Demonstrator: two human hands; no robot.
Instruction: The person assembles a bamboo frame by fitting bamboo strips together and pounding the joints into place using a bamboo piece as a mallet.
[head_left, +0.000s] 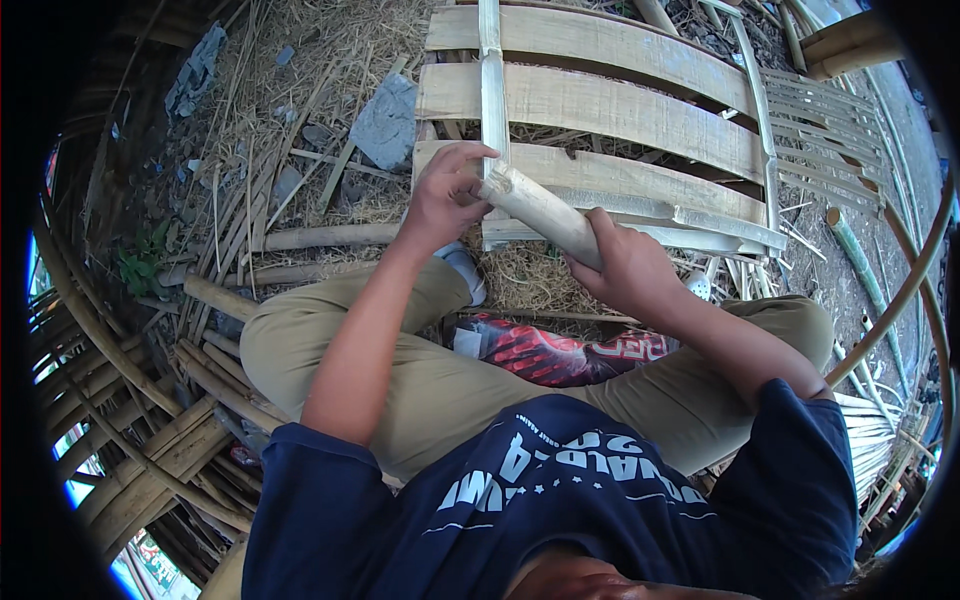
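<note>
My right hand (635, 265) is wrapped round the near end of a short, thick, pale bamboo piece (545, 215), which slants up and left. Its far end meets the fingertips of my left hand (447, 195), beside a narrow split-bamboo strip (492, 95). The left fingers are curled in a pinch; what lies between them is hidden. That strip runs across the left side of a panel of flat wooden slats (620, 120). A second strip (757, 110) crosses the slats' right side, and a split-bamboo length (640, 207) lies along the near edge.
A grey stone block (387, 122) sits on straw-strewn ground left of the panel. Bamboo poles (330, 236) lie by my left knee, and a red-and-black printed sack (570, 350) between my legs. At right are a thin slatted rack (825, 125) and a greenish bamboo pole (855, 250).
</note>
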